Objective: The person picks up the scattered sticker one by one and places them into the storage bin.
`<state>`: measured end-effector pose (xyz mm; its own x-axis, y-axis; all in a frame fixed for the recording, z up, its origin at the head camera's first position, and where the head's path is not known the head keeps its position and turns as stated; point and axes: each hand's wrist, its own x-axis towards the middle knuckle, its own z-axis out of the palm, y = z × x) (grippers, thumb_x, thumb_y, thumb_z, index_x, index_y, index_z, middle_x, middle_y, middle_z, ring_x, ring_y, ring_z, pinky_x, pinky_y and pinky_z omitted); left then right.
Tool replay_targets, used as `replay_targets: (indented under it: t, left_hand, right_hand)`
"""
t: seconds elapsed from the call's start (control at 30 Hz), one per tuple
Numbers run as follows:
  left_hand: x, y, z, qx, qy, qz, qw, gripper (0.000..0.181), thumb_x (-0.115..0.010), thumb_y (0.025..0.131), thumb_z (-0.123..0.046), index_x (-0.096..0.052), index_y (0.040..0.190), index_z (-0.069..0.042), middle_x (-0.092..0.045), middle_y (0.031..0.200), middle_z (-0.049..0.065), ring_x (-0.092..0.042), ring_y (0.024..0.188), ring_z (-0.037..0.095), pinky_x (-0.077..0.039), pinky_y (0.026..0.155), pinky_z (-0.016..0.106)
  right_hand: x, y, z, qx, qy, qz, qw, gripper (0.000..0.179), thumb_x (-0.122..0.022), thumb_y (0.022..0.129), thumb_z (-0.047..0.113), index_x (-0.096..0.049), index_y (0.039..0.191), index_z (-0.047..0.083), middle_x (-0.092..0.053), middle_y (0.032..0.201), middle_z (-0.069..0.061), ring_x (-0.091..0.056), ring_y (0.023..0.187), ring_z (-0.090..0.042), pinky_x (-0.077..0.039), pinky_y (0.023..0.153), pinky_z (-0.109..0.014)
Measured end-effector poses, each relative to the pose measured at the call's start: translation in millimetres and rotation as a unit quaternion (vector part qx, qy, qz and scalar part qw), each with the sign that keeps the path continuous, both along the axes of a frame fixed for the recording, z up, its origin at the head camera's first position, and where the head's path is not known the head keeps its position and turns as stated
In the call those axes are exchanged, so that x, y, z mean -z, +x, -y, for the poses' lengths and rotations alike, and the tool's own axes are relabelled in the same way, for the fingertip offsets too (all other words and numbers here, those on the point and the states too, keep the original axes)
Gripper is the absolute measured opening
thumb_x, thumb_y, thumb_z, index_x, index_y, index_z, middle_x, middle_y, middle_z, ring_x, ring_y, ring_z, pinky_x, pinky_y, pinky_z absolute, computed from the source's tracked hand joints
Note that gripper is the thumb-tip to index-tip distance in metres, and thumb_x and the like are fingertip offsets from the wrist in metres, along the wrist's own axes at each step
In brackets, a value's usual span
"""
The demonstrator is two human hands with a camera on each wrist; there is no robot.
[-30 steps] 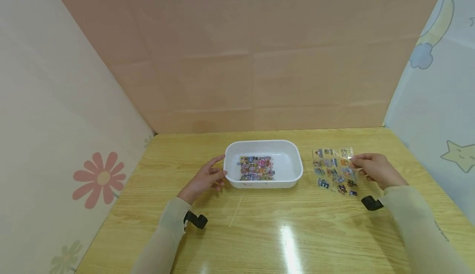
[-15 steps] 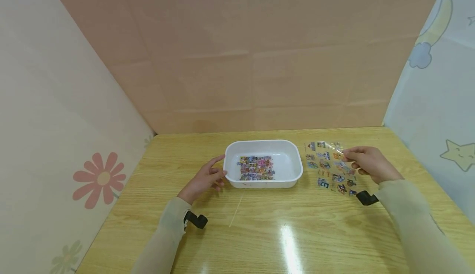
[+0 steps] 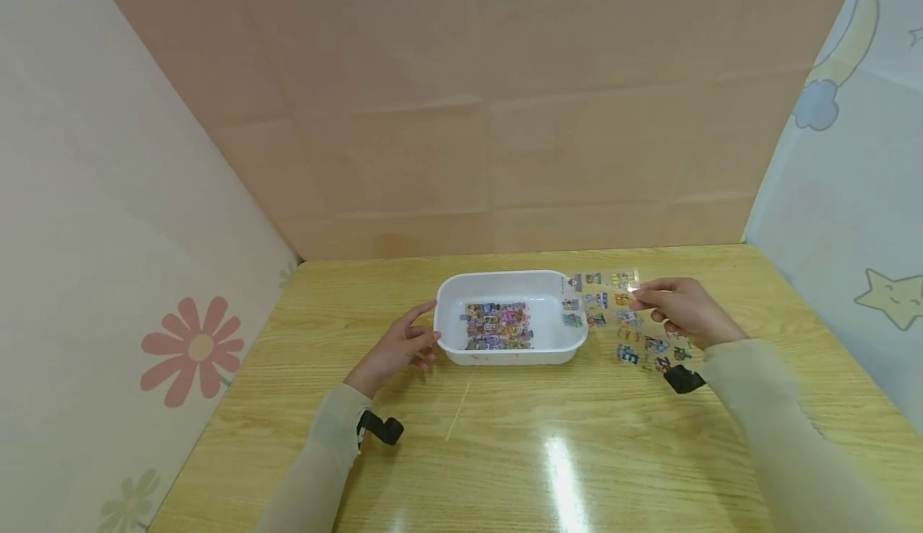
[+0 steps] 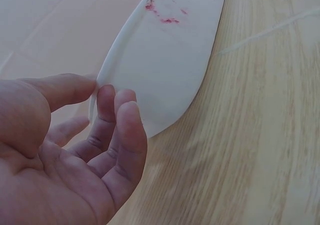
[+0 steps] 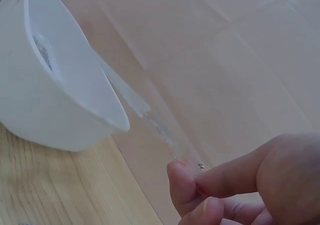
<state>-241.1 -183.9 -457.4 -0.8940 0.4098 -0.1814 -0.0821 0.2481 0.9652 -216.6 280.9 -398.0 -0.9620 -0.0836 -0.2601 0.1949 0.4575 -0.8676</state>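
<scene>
A white plastic basin (image 3: 513,358) stands on the table, with colourful sticker sheets (image 3: 497,326) lying in its left part. My left hand (image 3: 395,350) holds the basin's left end, thumb and index finger at the rim. In the left wrist view the other fingers of that hand (image 4: 100,150) curl beside the outer wall. With thumb and fingertips my right hand (image 3: 685,310) pinches the right edge of a clear sticker sheet (image 3: 597,299). That sheet's left part overlaps the basin's right rim in the head view. The right wrist view shows it almost edge-on beside the basin.
More clear stickers (image 3: 656,346) lie on the table below the right hand. A thin pale strip (image 3: 457,410) lies in front of the basin. Walls with printed paper stand at the left, back and right of the wooden table (image 3: 548,485).
My right hand has lifted the clear sticker sheet and carried it left to the basin's right rim, uncovering other stickers on the table. The left hand and basin stay put.
</scene>
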Motion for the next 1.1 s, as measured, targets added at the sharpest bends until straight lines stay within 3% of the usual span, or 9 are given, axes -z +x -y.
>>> replay_targets:
  t: [0.23, 0.4, 0.83, 1.1]
  left_hand:
    - [0.5, -0.3, -1.5, 0.009, 0.008, -0.007, 0.9999, 0.067, -0.06, 0.102, -0.021, -0.027, 0.159, -0.024, -0.062, 0.108, 0.03, -0.064, 0.076, 0.019, -0.056, 0.066, 0.033]
    - [0.3, -0.1, -1.4, 0.011, 0.009, -0.007, 0.9999, 0.067, -0.06, 0.102, -0.02, -0.026, 0.159, -0.023, -0.062, 0.108, 0.031, -0.064, 0.075, 0.018, -0.056, 0.066, 0.033]
    - [2.0, -0.5, -0.5, 0.008, 0.01, -0.003, 0.9999, 0.067, -0.06, 0.102, -0.02, -0.026, 0.159, -0.024, -0.061, 0.111, 0.033, -0.063, 0.076, 0.018, -0.056, 0.067, 0.033]
    - [2.0, -1.2, 0.9, 0.011, 0.004, -0.004, 0.9999, 0.067, -0.06, 0.102, -0.021, -0.026, 0.159, -0.024, -0.064, 0.11, 0.027, -0.064, 0.077, 0.018, -0.056, 0.069, 0.033]
  right_hand:
    - [0.3, -6.0, 18, -0.004, -0.012, 0.004, 0.9999, 0.045, -0.045, 0.107, 0.024, -0.045, 0.138, -0.009, -0.07, 0.094, 0.008, -0.051, 0.066, -0.007, -0.038, 0.055, -0.024]
    - [-4.3, -10.7, 32, -0.006, -0.019, 0.003, 0.9998, 0.042, -0.047, 0.107, 0.021, -0.048, 0.135, -0.01, -0.073, 0.097, 0.002, -0.049, 0.061, -0.005, -0.037, 0.054, -0.022]
    - [-9.4, -25.6, 61, -0.025, 0.016, 0.006, 0.9995, 0.039, -0.051, 0.105, 0.021, -0.053, 0.133, -0.006, -0.074, 0.103, -0.01, -0.047, 0.065, -0.011, -0.036, 0.052, -0.025]
    - [-6.9, -35.6, 84, -0.039, 0.029, 0.011, 0.9988, 0.034, -0.053, 0.105, 0.019, -0.059, 0.129, -0.005, -0.074, 0.098, -0.007, -0.046, 0.063, -0.014, -0.034, 0.051, -0.027]
